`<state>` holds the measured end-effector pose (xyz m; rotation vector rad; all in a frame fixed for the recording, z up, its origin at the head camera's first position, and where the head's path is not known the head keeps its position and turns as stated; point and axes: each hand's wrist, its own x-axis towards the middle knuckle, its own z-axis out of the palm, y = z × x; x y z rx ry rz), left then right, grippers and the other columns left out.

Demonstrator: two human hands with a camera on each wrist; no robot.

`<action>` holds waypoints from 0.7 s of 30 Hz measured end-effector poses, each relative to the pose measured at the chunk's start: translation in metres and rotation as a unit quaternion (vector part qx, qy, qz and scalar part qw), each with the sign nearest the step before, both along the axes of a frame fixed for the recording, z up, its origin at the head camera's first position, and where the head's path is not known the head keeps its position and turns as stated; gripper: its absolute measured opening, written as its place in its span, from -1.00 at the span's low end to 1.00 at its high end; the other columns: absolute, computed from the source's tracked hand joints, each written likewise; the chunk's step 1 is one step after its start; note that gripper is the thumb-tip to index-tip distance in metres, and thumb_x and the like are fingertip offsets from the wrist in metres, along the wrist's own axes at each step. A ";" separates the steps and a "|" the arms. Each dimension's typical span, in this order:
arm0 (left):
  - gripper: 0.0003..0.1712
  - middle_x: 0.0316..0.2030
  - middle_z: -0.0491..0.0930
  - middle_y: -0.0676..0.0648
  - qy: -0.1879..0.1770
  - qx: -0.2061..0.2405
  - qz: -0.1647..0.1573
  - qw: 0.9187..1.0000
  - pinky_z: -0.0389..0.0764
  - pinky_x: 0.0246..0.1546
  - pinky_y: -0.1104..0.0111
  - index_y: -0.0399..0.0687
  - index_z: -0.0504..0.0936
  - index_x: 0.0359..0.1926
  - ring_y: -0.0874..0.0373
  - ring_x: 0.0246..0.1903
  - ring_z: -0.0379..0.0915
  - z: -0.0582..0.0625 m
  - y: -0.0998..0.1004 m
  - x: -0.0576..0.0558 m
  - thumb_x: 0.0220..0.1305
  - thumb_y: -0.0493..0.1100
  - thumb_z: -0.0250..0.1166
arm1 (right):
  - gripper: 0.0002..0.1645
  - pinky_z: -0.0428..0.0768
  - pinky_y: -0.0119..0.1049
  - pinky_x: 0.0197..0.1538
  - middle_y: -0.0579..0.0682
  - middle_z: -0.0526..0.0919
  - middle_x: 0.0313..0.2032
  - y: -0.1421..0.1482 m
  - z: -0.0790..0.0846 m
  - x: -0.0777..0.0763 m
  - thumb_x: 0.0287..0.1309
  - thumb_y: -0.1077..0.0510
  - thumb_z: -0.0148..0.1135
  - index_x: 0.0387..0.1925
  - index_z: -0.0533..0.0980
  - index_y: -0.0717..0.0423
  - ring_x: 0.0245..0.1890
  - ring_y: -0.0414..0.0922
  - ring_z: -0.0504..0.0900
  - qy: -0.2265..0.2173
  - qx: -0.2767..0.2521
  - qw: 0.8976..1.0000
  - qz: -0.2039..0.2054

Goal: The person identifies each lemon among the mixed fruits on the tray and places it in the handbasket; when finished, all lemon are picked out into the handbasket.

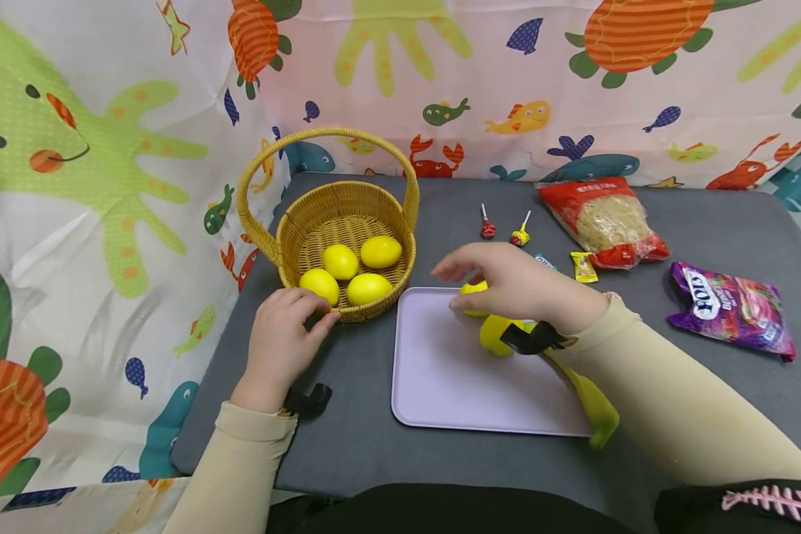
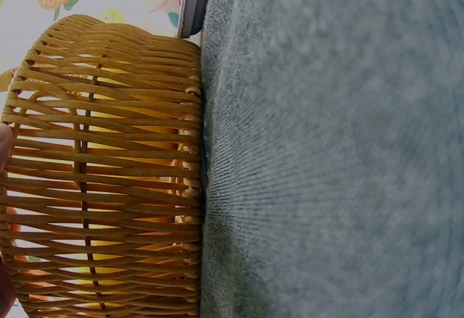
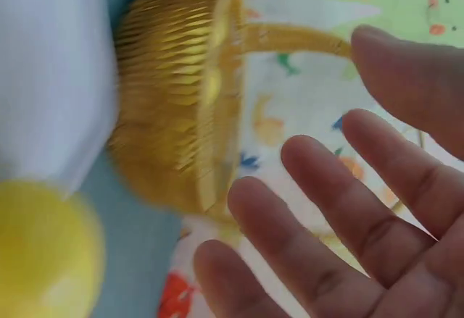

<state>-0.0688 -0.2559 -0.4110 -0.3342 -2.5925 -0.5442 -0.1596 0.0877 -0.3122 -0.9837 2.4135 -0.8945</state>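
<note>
Nr the far L corner of the worktop [image 1: 360, 460], a wicker basket [image 1: 340, 196] is standing upright, w/ four lemons [image 1: 368, 289] lying inside it. The L hand [image 1: 283, 341] is grasping the near rim of the basket w/ bent fingers and thumb. The R hand [image 1: 523, 285] is released, its fingers spreading above the far edge of the lilac tray [image 1: 434, 386]. Below it, two yellow fruits [image 1: 497, 337] are lying on this tray, partly hidden; if the hand is touching one, I can't tell. A long yellow-green item [image 1: 590, 404] is sticking over the tray's near R corner, partly covered by the R forearm. Toward the worktop's far edge, 2 lollipops [image 1: 487, 228] are lying side by side. A red pack [image 1: 607, 222] is resting nr the far R corner, and a purple bag [image 1: 737, 308] nr the R edge.
</note>
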 end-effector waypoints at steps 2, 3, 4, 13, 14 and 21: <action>-0.76 -0.30 0.68 0.02 -0.003 0.001 0.003 1.000 0.51 0.02 0.08 0.03 0.74 -0.31 0.01 -0.18 0.52 0.000 0.000 0.000 0.10 0.00 0.58 | -0.52 0.61 0.01 0.16 -0.15 0.68 0.05 0.017 -0.010 0.004 0.18 0.09 0.47 0.14 0.60 -0.14 0.10 -0.11 0.59 0.006 0.018 1.000 -0.001; -0.76 -0.30 0.68 0.02 -0.005 0.002 0.004 1.000 0.51 0.02 0.08 0.03 0.74 -0.31 0.01 -0.18 0.52 0.000 0.000 0.000 0.09 0.00 0.59 | -0.53 0.61 0.03 0.15 -0.12 0.68 0.04 0.024 -0.015 0.006 0.18 0.11 0.47 0.14 0.61 -0.12 0.09 -0.10 0.59 0.007 0.029 1.000 -0.002; -0.76 -0.30 0.68 0.02 -0.006 0.001 0.005 1.000 0.51 0.03 0.07 0.03 0.75 -0.31 0.01 -0.18 0.52 0.001 0.000 0.000 0.10 0.00 0.58 | -0.53 0.61 0.04 0.14 -0.10 0.68 0.03 0.031 -0.020 0.007 0.17 0.12 0.47 0.13 0.61 -0.08 0.07 -0.08 0.59 0.010 0.036 0.999 -0.004; -0.77 -0.31 0.68 0.00 -0.003 0.004 0.005 1.000 0.51 0.02 0.07 0.01 0.74 -0.31 0.00 -0.19 0.52 0.001 0.000 0.000 0.10 -0.01 0.58 | -0.52 0.58 0.03 0.11 -0.10 0.66 0.02 0.057 -0.045 0.017 0.03 0.24 0.55 0.03 0.67 -0.09 0.01 0.00 0.57 0.041 0.080 0.996 0.004; -0.77 -0.31 0.68 0.00 -0.003 0.004 0.005 1.000 0.51 0.02 0.07 0.01 0.74 -0.32 0.00 -0.19 0.52 0.001 0.001 0.000 0.10 -0.01 0.58 | -0.51 0.56 0.04 0.13 -0.11 0.65 0.03 0.057 -0.046 0.017 0.02 0.26 0.56 0.02 0.67 -0.11 0.01 -0.01 0.57 0.043 0.080 0.996 0.008; -0.77 -0.31 0.67 0.02 -0.002 0.003 0.003 1.000 0.51 0.01 0.08 0.02 0.74 -0.31 0.01 -0.19 0.52 -0.001 0.001 -0.001 0.10 -0.01 0.58 | -0.44 0.48 0.07 0.28 -0.18 0.60 0.12 0.055 -0.063 0.015 -0.01 0.19 0.60 0.05 0.64 -0.24 0.09 -0.07 0.52 0.034 0.098 0.994 0.033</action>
